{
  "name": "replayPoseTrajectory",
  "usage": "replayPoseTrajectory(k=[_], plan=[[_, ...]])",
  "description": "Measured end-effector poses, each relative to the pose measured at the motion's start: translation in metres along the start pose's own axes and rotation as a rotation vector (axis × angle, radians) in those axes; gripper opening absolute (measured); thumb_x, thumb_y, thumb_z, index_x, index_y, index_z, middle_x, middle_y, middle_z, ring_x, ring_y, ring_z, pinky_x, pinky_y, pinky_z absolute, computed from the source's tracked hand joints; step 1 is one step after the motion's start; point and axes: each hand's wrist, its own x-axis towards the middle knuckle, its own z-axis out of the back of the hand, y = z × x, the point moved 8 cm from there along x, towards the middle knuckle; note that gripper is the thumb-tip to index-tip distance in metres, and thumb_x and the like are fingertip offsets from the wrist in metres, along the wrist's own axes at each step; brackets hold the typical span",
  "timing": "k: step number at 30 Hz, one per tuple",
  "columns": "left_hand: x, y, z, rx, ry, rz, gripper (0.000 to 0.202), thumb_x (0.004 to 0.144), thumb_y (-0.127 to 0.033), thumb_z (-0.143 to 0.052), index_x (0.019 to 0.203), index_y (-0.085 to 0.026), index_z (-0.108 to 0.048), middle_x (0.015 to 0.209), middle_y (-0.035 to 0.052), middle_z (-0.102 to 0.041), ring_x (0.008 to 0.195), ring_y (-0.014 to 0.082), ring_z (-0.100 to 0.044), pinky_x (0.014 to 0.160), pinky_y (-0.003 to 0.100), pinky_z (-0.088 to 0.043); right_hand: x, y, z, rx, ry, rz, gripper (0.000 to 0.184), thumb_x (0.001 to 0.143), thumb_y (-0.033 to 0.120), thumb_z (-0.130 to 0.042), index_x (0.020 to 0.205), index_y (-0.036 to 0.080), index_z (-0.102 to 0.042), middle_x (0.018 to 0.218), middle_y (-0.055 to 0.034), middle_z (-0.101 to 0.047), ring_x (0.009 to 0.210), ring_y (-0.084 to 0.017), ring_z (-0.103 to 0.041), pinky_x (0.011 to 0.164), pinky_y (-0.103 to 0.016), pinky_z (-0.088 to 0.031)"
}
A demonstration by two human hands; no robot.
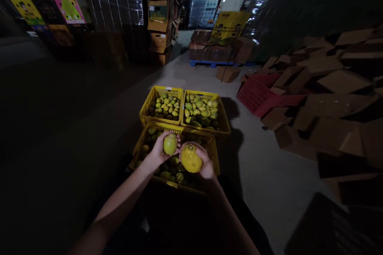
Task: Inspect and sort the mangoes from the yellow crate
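Observation:
My left hand is closed round a green-yellow fruit. My right hand grips a larger, yellower fruit. Both are held side by side, nearly touching, above the nearest yellow crate, which holds several greenish fruits. Beyond it stand two more yellow crates: the left crate holds small green-yellow fruits, and the right crate holds larger pale green ones.
A red crate lies tilted on the concrete floor to the right. Flattened and loose cardboard boxes pile up along the right side. Stacked boxes on a blue pallet stand further back. Dark wrapped stacks fill the left.

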Motion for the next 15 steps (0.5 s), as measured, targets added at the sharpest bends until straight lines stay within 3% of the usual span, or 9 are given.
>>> replayPoseTrajectory(k=[10,15], plan=[[0.004,-0.009,0.015,-0.246,-0.142,-0.128,0.022,0.081,-0.032,-0.049,0.084,-0.011,-0.055,0.067,0.0057,-0.06,0.063,0.0144,-0.061,0.066,0.029,-0.057,0.006,-0.018,0.015,0.232,-0.211,-0.203,0.03,0.074,0.041,-0.057,0.091,0.017,-0.062,0.073,-0.0056,-0.071,0.056,-0.019,-0.066,0.04,-0.026,-0.05],[0.009,0.002,0.024,-0.206,-0.246,-0.042,0.029,0.088,-0.035,-0.038,0.085,-0.01,-0.052,0.068,0.0087,-0.06,0.064,0.0145,-0.062,0.065,0.027,-0.057,0.009,-0.025,0.022,0.308,-0.244,-0.28,0.03,0.084,0.04,-0.046,0.093,0.016,-0.06,0.068,-0.0055,-0.07,0.048,-0.017,-0.064,0.033,-0.023,-0.046]])
